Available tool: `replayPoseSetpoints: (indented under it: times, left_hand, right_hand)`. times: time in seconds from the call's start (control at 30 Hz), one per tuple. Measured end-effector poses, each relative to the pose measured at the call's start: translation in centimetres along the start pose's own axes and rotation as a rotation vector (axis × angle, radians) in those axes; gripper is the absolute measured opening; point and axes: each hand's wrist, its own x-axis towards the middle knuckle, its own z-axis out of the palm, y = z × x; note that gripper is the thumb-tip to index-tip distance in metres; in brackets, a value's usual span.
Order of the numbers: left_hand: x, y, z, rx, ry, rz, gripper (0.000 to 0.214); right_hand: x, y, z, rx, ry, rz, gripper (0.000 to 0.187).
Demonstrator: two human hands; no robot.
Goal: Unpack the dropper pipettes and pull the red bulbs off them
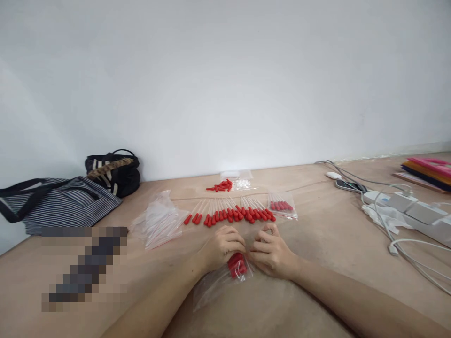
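A clear zip bag [211, 287] holding several red-bulbed droppers [237, 265] lies on the near side of the table, below my hands. My left hand [224, 248] is closed over the bag's far edge, its fingers curled. On the other side, my right hand [269, 251] is also closed, fingers bent at the bag's right edge; the fingertips are partly hidden. Just beyond, a row of droppers [230, 215] with clear stems and red bulbs is fanned out. A filled bag of droppers [282, 205] rests at the row's right end.
Flat clear zip bags [160, 220] are piled on the left. Loose red pieces [222, 186] lie by another clear bag [239, 179] near the wall. A striped bag [73, 202] and black bag [123, 173] stand at left; a power strip [412, 213] with cables sits right.
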Motion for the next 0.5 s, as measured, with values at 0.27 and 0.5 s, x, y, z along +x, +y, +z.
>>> replayPoseSetpoints:
  times: [0.27, 0.5]
  left_hand:
    - [0.2, 0.05, 0.03, -0.004, 0.007, 0.046, 0.029]
    - [0.23, -0.28, 0.0, 0.041, -0.052, 0.112, 0.032]
  right_hand:
    - [0.6, 0.0, 0.04, -0.181, -0.026, -0.244, 0.029]
    - [0.71, 0.11, -0.13, -0.187, -0.053, -0.231, 0.037]
